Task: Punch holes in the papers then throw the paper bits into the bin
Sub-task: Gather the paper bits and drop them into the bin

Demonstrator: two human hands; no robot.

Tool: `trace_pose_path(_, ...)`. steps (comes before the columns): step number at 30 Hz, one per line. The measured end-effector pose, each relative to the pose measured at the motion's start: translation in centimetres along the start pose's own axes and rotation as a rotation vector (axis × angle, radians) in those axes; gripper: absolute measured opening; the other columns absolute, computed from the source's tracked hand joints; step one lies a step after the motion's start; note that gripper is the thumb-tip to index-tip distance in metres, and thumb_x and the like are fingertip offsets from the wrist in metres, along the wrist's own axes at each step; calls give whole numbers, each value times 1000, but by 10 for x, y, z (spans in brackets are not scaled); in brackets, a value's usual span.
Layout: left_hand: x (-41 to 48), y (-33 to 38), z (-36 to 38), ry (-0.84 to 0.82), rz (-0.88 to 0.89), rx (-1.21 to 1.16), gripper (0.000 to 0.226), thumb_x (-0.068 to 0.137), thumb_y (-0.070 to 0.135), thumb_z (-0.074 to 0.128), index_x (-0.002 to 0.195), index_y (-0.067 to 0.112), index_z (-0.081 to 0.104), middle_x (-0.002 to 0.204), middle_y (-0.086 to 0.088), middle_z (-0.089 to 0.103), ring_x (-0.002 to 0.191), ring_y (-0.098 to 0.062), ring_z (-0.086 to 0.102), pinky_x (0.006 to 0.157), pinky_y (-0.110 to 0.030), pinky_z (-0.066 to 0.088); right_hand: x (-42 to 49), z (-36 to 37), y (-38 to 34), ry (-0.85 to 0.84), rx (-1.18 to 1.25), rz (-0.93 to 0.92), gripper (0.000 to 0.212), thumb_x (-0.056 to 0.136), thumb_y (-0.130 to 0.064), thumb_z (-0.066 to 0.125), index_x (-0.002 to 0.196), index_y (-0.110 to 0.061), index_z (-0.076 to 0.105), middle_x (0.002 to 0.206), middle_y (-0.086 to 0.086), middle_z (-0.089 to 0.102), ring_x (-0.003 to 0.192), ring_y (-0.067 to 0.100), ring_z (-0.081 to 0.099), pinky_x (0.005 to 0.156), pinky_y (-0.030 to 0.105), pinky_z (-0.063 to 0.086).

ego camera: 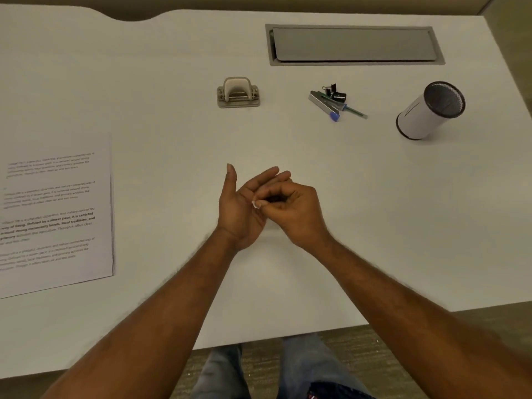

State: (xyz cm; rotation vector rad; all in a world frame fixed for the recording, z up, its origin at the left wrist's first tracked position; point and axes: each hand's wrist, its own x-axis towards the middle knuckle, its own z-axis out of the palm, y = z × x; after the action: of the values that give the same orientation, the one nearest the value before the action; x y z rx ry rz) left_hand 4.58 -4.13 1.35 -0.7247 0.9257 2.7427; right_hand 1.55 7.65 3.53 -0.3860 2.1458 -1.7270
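My left hand is held palm up over the middle of the white table, fingers apart. My right hand is curled over that palm, its fingertips pinched on a small white paper bit. A beige hole punch stands farther back, apart from both hands. A stack of printed papers lies flat at the left edge. A small white cylindrical bin with a dark mesh inside stands at the far right, well away from my hands.
A cluster of staples, black binder clips and a blue-capped pen lies between the punch and the bin. A grey cable hatch is set into the table at the back. The table's near edge runs just above my legs.
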Motion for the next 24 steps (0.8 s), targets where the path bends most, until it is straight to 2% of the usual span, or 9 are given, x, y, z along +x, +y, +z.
trace_pose_path(3,2,4,14,-87,-16,-166,86,96,70,22,135,1,55,141,-20,57,131,-29,55,110,-40,45,1,-2,-14,14,-98,-33,15,82,-10,75,96,-13,71,86,-8,73,84,5,70,80,19,57)
trace_pose_path(10,15,15,35,-252,-4,-342,75,100,60,26,135,1,57,145,-18,53,136,-32,50,111,-42,44,3,-20,-42,74,-327,-246,13,88,-2,62,96,-7,70,84,-4,71,81,6,66,74,18,56)
trace_pose_path(14,18,21,45,-282,-21,-351,71,101,56,25,135,3,57,144,-17,55,135,-32,51,112,-44,42,6,-29,-52,138,-404,-284,8,87,-7,67,93,-9,71,85,0,73,79,7,66,76,16,55)
trace_pose_path(19,20,24,63,-278,-42,-328,67,103,52,20,140,4,51,143,-17,55,132,-33,54,110,-46,44,8,-43,-61,167,-364,-264,9,88,-8,65,93,-12,71,84,-10,69,78,2,65,77,12,53)
trace_pose_path(24,26,22,86,-264,-64,-289,66,103,53,20,142,8,48,148,-17,50,135,-32,51,112,-45,38,9,-64,-70,204,-426,-335,13,88,-3,63,97,-9,70,91,1,73,81,5,63,77,13,53)
